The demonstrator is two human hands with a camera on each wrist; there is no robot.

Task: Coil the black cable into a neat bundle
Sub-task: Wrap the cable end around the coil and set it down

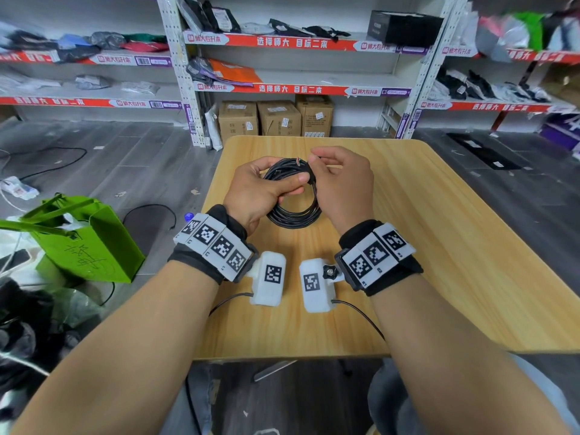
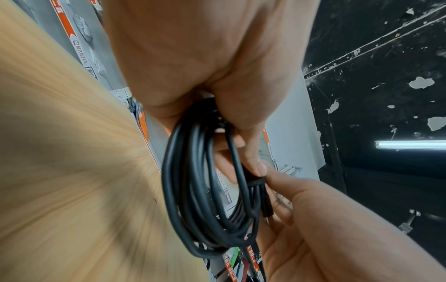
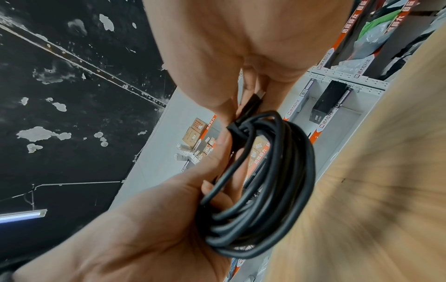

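Observation:
The black cable (image 1: 293, 211) is wound into several round loops and held above the wooden table (image 1: 423, 246). My left hand (image 1: 266, 189) grips the coil (image 2: 193, 200) with fingers through the loops and thumb pressed on top. My right hand (image 1: 339, 183) pinches the cable's plug end (image 3: 252, 104) at the top of the coil (image 3: 265, 181), where one turn wraps across the bundle. The lower arc of the coil hangs free between my wrists.
Shelving racks (image 1: 295, 45) with packages and cardboard boxes (image 1: 276, 119) stand beyond the table's far edge. A green paper bag (image 1: 84, 243) and loose wires lie on the floor to the left. Wrist camera units (image 1: 270, 277) hover over the near tabletop.

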